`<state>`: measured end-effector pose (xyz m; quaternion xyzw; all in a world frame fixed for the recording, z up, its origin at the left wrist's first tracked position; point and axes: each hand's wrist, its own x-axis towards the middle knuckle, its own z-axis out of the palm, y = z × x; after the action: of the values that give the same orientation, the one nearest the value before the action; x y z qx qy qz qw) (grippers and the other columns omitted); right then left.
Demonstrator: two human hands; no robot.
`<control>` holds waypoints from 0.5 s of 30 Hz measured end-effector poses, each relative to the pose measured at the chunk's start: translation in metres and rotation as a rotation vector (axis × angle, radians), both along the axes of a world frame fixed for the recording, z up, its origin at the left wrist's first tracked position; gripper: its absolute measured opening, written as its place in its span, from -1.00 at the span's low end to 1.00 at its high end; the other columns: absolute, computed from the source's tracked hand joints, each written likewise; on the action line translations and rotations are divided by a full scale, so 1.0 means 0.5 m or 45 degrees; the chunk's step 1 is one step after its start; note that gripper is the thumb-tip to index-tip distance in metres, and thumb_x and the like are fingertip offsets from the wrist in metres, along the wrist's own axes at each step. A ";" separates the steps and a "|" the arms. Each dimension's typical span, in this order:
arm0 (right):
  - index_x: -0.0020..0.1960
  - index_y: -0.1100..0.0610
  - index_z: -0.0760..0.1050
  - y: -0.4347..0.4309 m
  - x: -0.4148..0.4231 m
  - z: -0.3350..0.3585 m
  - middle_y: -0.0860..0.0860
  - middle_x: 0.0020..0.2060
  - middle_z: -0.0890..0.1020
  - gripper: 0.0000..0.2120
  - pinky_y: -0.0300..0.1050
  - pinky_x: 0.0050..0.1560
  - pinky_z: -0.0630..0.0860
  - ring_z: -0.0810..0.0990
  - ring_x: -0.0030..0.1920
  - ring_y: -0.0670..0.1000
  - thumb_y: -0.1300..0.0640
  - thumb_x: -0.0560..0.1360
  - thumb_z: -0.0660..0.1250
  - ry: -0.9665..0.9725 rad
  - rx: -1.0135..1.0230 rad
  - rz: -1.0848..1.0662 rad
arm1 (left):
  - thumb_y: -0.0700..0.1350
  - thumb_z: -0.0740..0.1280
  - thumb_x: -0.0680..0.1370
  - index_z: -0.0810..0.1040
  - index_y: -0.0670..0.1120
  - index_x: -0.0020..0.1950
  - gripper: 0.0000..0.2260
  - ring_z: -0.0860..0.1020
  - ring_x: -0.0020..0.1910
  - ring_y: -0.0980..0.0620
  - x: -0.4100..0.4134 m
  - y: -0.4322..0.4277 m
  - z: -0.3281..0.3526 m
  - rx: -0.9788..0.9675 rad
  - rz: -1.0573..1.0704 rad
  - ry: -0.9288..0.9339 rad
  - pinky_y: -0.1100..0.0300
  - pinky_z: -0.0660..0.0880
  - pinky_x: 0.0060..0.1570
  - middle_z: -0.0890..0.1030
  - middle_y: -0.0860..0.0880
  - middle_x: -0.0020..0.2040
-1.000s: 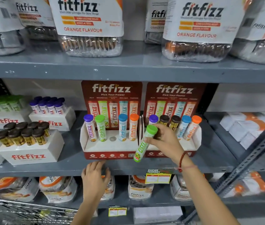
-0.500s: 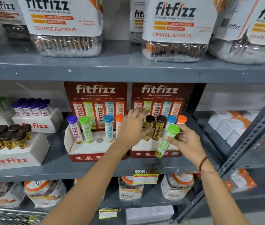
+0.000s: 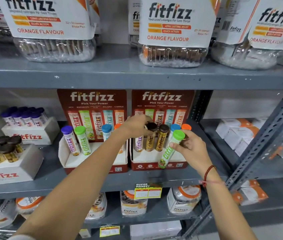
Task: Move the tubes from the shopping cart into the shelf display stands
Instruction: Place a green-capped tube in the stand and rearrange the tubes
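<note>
Since a moment ago my left hand (image 3: 137, 125) has closed its fingertips on the cap of the brown-capped tube (image 3: 150, 138) standing second from the left in the right-hand display stand (image 3: 154, 164), where before it only reached over the row; my right hand (image 3: 191, 149) has hardly shifted. Both red fitfizz stands sit side by side on the middle grey shelf (image 3: 137, 183), under the shelf of big orange-flavour lozenge jars (image 3: 173, 32). The left-hand display stand (image 3: 92, 163) holds purple, green, blue and orange tubes with one bare slot in its middle. The right stand shows purple, two brown, blue and orange caps, so I judge a brown tube sits where the green belongs. My right hand is wrapped round the green-capped tube (image 3: 171, 149), thumb and fingers closed near the cap, the tube tilted with its foot hanging in front of the stand's front wall, not in any slot. Only a bit of the cart's wire shows at the lower left corner. Biggest risk: pulling the brown tube up at a slant could drag the light cardboard stand forward or tip it. Next, my left forearm crosses right over the left stand and could knock its blue or orange tube. Smallest: my pinch on the brown cap is shallow, so it may slip, and the green tube's foot could catch the stand's lip.
</note>
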<state>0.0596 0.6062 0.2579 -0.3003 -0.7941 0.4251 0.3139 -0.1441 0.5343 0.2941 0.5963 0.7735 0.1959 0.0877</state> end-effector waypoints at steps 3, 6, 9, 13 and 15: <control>0.26 0.05 0.42 -0.001 -0.006 0.004 0.02 0.00 0.65 -0.53 -0.31 -0.04 0.54 0.63 -0.13 -0.04 0.24 0.39 0.46 0.026 0.026 -0.004 | 0.06 0.47 0.37 0.56 -0.09 0.11 -0.61 0.54 -0.01 0.00 0.006 -0.031 0.027 0.166 0.056 -0.090 0.07 0.48 0.04 0.63 -0.07 0.04; 0.24 0.00 0.42 -0.001 -0.010 0.008 0.05 -0.01 0.65 -0.54 -0.25 -0.08 0.58 0.65 -0.11 0.01 0.25 0.41 0.45 0.030 0.068 0.001 | 0.11 0.46 0.36 0.57 -0.07 0.04 -0.63 0.56 -0.13 0.14 0.010 -0.098 0.059 0.315 0.068 -0.203 0.28 0.50 -0.12 0.65 0.01 -0.07; 0.23 -0.02 0.43 -0.003 -0.019 0.009 0.08 0.03 0.64 -0.55 -0.13 0.03 0.59 0.65 -0.05 0.04 0.22 0.40 0.46 0.006 0.117 0.009 | 0.03 0.48 0.35 0.56 -0.01 -0.06 -0.76 0.58 -0.25 0.28 0.000 -0.194 0.088 0.403 0.163 -0.308 0.48 0.47 -0.31 0.62 0.14 -0.20; 0.24 0.03 0.44 -0.012 -0.042 0.006 0.11 0.06 0.61 -0.56 -0.03 0.08 0.58 0.62 -0.01 0.08 0.22 0.41 0.45 -0.017 0.143 0.023 | 0.01 0.52 0.31 0.61 -0.03 -0.05 -0.73 0.58 -0.22 0.26 -0.057 -0.300 0.091 0.408 0.435 -0.202 0.29 0.54 -0.18 0.65 0.11 -0.19; 0.26 0.08 0.43 -0.020 -0.059 0.006 0.12 0.02 0.64 -0.56 -0.05 0.02 0.60 0.63 -0.05 0.09 0.25 0.42 0.43 -0.021 0.150 0.043 | -0.02 0.52 0.32 0.63 -0.08 -0.03 -0.72 0.60 -0.23 0.16 -0.088 -0.314 0.067 0.389 0.547 -0.106 0.17 0.56 -0.15 0.67 0.03 -0.17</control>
<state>0.0299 0.5961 0.2608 -0.2714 -0.8253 0.3805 0.3170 -0.1881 0.3772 0.3278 0.4161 0.8397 0.3487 -0.0153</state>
